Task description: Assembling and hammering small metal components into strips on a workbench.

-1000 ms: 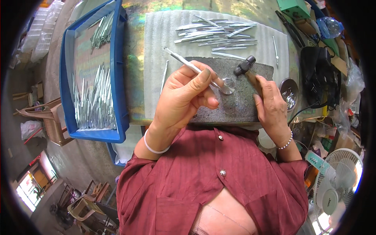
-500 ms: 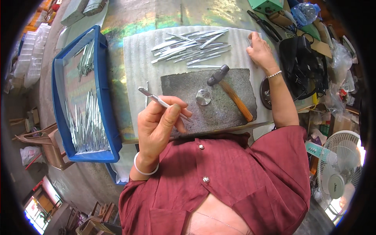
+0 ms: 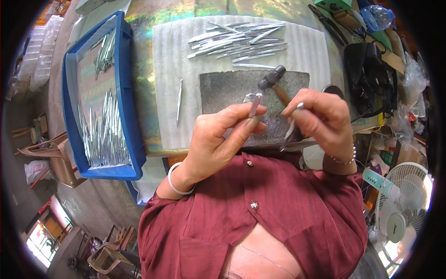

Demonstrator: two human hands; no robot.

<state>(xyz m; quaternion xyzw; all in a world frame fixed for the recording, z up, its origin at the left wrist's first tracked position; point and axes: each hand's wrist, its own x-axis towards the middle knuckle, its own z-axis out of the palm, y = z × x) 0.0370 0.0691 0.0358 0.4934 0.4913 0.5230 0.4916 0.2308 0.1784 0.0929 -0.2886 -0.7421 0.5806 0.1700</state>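
Two bare hands at work over a bench. Left hand [image 3: 220, 132]: thumb and fingers pinching a slender flat silver metal strip [image 3: 255, 106], its far end pointing away from the body. Right hand [image 3: 325, 118]: thumb and forefinger pinching a slim silver-ended rod [image 3: 300, 105]; lower part blurred, exact form cannot be told. Hands near each other, apart.

Below: dark grey rough rectangular slab [image 3: 223, 90]. On it, a small clear shiny round disc [image 3: 247, 98], partly hidden behind the strip; contact between the two cannot be told. Hammer with black metal head and brown wooden handle [image 3: 280, 94] lies on the slab, handle end hidden by the right hand.

Slab rests on a white ribbed foam sheet [image 3: 167, 56]. Beyond slab, on the sheet: loose heap of silver metal strips [image 3: 237, 41]. Left of slab: one lone thin silver piece [image 3: 179, 102]. Further left: blue rectangular plastic tray [image 3: 124, 93] holding many upright-looking silver slivers [image 3: 107, 135]
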